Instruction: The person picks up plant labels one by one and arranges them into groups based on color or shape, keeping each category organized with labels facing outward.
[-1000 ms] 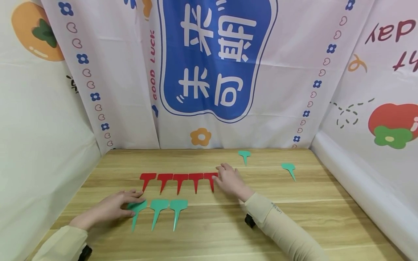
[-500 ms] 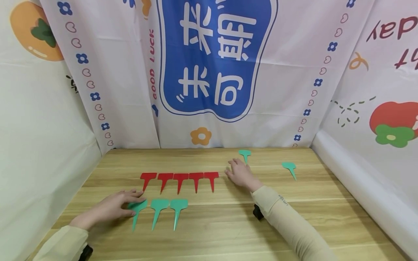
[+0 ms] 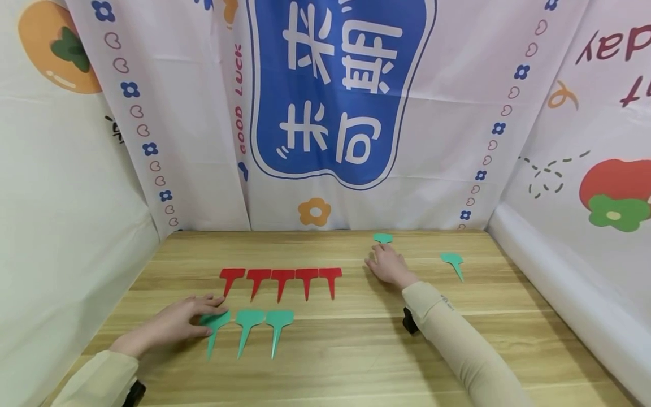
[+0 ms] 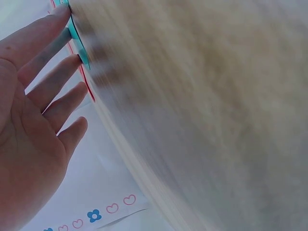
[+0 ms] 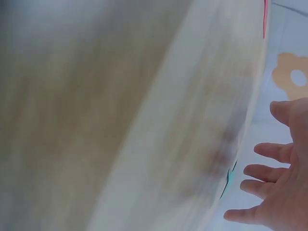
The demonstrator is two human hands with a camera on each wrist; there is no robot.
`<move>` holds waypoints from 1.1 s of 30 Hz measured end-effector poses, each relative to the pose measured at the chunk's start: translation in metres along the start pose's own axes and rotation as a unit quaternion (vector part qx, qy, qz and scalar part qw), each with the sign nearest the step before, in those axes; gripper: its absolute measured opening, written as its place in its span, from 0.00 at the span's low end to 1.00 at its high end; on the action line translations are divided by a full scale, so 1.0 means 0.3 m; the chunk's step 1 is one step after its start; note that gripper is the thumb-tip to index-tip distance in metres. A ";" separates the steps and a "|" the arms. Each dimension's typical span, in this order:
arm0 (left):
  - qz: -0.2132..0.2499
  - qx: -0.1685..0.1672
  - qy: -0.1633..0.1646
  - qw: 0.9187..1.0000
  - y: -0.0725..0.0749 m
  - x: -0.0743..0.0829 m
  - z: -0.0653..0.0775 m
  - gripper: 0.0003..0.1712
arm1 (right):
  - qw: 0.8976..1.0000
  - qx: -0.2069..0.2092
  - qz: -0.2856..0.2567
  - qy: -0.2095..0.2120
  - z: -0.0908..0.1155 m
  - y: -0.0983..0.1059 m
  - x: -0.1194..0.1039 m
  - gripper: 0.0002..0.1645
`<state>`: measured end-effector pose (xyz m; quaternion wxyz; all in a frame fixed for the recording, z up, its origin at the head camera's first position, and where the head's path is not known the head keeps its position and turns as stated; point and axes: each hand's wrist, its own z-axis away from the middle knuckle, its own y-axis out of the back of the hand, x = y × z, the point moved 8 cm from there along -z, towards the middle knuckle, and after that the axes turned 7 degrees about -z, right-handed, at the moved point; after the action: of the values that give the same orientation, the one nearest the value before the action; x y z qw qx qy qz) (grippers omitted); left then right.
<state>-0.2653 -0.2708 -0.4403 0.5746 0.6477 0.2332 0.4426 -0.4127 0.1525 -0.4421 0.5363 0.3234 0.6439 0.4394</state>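
My left hand [image 3: 175, 323] rests its fingers on the head of a green T-shaped plant label [image 3: 216, 320], the leftmost of three in the near row. In the left wrist view those fingers [image 4: 50, 82] are extended, the tips at the green label's edge. My right hand [image 3: 390, 266] is over the far part of the table, fingertips at another green plant label [image 3: 383, 238]; the hand covers that label's stem. Its fingers [image 5: 262, 172] are spread and relaxed in the right wrist view, with nothing between them. Several red plant labels [image 3: 282, 275] lie in a row beyond the green ones.
One more green label [image 3: 452, 259] lies at the far right of the wooden table [image 3: 346, 350]. Printed white cloth [image 3: 447, 141] hangs at the back and both sides, down to the table's edges.
My right hand has left the rightmost red label and moved right and away from me to the far green label. My left hand has stayed in place.
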 end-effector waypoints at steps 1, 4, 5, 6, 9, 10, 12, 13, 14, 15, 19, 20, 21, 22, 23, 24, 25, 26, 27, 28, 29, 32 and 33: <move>-0.001 0.000 -0.001 1.000 0.000 0.000 0.000 0.29 | 1.000 -0.003 -0.002 -0.005 -0.002 0.001 0.007 0.34; 0.001 -0.002 0.004 1.000 -0.001 -0.004 0.001 0.29 | 1.000 -0.005 -0.005 -0.013 -0.010 0.000 0.031 0.35; 0.000 -0.003 0.003 1.000 -0.002 -0.005 0.001 0.29 | 1.000 -0.006 -0.004 -0.017 -0.015 -0.001 0.042 0.36; 0.002 -0.004 0.005 1.000 -0.002 -0.006 0.001 0.29 | 1.000 -0.002 -0.001 -0.017 -0.016 0.004 0.045 0.35; 0.002 -0.006 0.004 1.000 -0.004 -0.008 0.000 0.30 | 1.000 0.004 0.004 -0.026 -0.023 0.014 0.065 0.34; 0.003 -0.007 0.005 1.000 -0.005 -0.009 0.000 0.30 | 1.000 0.006 0.003 -0.030 -0.027 0.019 0.071 0.34; 0.003 -0.006 0.006 1.000 -0.006 -0.011 -0.001 0.30 | 0.999 0.011 0.004 -0.034 -0.033 0.030 0.083 0.34; 0.003 -0.005 0.006 1.000 -0.006 -0.011 -0.001 0.30 | 0.999 0.007 0.003 -0.039 -0.039 0.030 0.093 0.34; 0.002 -0.004 0.005 1.000 -0.006 -0.011 -0.001 0.30 | 0.999 0.008 0.004 -0.041 -0.045 0.032 0.102 0.34; 0.002 -0.003 0.005 1.000 -0.006 -0.011 0.000 0.30 | 0.999 0.010 0.006 -0.041 -0.050 0.035 0.109 0.34; 0.002 -0.002 0.005 1.000 -0.004 -0.008 0.002 0.31 | 0.999 0.009 0.015 -0.050 -0.063 0.045 0.134 0.35; 0.002 0.000 0.003 1.000 -0.002 -0.006 0.002 0.31 | 0.998 0.009 0.015 -0.056 -0.065 0.047 0.140 0.35; 0.002 0.001 0.001 1.000 -0.001 -0.005 0.002 0.30 | 0.998 0.009 0.016 -0.060 -0.067 0.050 0.143 0.34; 0.002 0.001 -0.001 1.000 0.000 -0.003 0.002 0.30 | 0.998 0.007 0.017 -0.065 -0.067 0.051 0.146 0.34; 0.002 0.002 -0.003 1.000 0.000 -0.003 0.002 0.30 | 0.997 0.007 0.017 -0.069 -0.068 0.052 0.148 0.34; 0.002 0.003 -0.004 1.000 0.000 -0.003 0.002 0.31 | 0.997 0.006 0.018 -0.072 -0.068 0.054 0.149 0.34; 0.002 0.004 -0.005 1.000 0.000 -0.003 0.003 0.31 | 0.997 0.006 0.017 -0.077 -0.068 0.054 0.150 0.33; 0.002 0.004 -0.005 1.000 -0.001 -0.004 0.003 0.31 | 0.997 0.006 0.017 -0.078 -0.068 0.055 0.150 0.33; 0.002 0.003 -0.004 1.000 -0.002 -0.005 0.004 0.31 | 0.997 0.007 0.017 -0.079 -0.068 0.055 0.149 0.33; 0.002 0.002 -0.002 1.000 -0.003 -0.006 0.004 0.31 | 0.997 0.009 0.015 -0.079 -0.069 0.055 0.147 0.33; 0.001 0.003 -0.003 1.000 -0.003 -0.006 0.004 0.31 | 0.997 0.012 0.014 -0.081 -0.070 0.056 0.146 0.32; 0.001 0.002 -0.004 1.000 -0.002 -0.007 0.005 0.31 | 0.996 0.022 0.018 -0.085 -0.078 0.056 0.144 0.31; 0.000 0.003 -0.007 1.000 -0.001 -0.006 0.005 0.31 | 0.996 0.025 0.020 -0.088 -0.081 0.056 0.143 0.30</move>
<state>-0.2649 -0.2730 -0.4411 0.5744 0.6525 0.2309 0.4370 -0.4464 0.1921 -0.4433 0.5737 0.3868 0.5985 0.4038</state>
